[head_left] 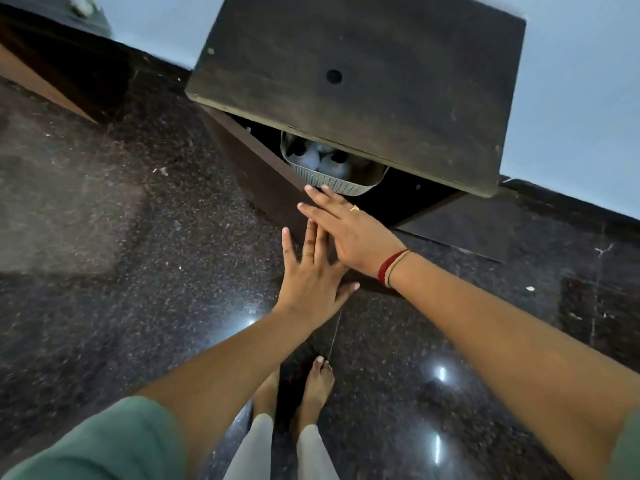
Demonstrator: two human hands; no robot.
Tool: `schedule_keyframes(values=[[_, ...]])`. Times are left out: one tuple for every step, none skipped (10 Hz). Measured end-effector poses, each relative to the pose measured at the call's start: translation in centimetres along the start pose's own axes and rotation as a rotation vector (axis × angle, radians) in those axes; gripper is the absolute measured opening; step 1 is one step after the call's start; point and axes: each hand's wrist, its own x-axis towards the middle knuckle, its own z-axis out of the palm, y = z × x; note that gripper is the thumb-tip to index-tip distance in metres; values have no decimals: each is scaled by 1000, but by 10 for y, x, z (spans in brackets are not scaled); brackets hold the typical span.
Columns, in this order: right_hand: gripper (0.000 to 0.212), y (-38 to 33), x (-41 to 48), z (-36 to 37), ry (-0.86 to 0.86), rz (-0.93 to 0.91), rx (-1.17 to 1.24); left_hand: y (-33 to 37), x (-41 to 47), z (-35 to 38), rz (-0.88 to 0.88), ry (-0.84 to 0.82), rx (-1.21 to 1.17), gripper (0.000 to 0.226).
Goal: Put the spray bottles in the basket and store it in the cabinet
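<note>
Basket: we see the pale slotted basket (332,174) already inside the dark cabinet (363,81), its near rim poking out from under the cabinet top, close to the opening's front edge.
Spray bottles: the white bottles (320,159) lie or lean inside the basket; only their rounded bodies show, and we cannot count them or see the nozzles.
Long axis: the basket's long side runs along the cabinet front, from upper left to lower right, so we judge that any push goes across it, straight into the recess.
Right hand: our right hand (356,230) is flat and open, fingers stretched, holding nothing; its fingertips (323,190) reach the basket's near rim, touching or all but touching.
Left hand: our left hand (311,275) is also open and empty, fingers spread, partly tucked under the right one and well short of the basket.
Nearer hand: the right, clearly; the basket lies just ahead of it, up and slightly left in the view.
Door: we take the dark panel (263,188) left of the opening for the open door, seen edge-on; the left hand hovers near its lower end.
In the way: nothing sits between fingertips and basket; the cabinet top overhangs it, hiding the far part.
Floor: polished dark speckled stone floor (121,237) all around, bare feet (317,382) below.
Stage: we judge storing nearly done, with a last nudge and closing left.
</note>
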Motion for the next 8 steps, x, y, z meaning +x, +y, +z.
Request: schedule_keyframes(values=[[62,15,0,-5,31,13,-120,9,21,-1,0,-24,39,68],[61,28,3,-11,32,24,-208,8,43,-2,21,-58,96,68],[66,41,3,-13,19,2,-280,-2,62,-2,48,-91,169,65],[74,50,-1,-11,-34,-33,-351,-19,74,4,98,-119,250,67],[80,57,-5,-8,-64,33,-341,-39,87,9,60,-105,238,80],[80,62,-5,-4,-120,99,-336,-53,95,8,32,-116,207,94],[77,59,-9,-2,-105,112,-296,-61,95,3,89,-137,184,91],[74,45,-17,-12,120,3,-236,-64,84,-5,236,-49,149,80]])
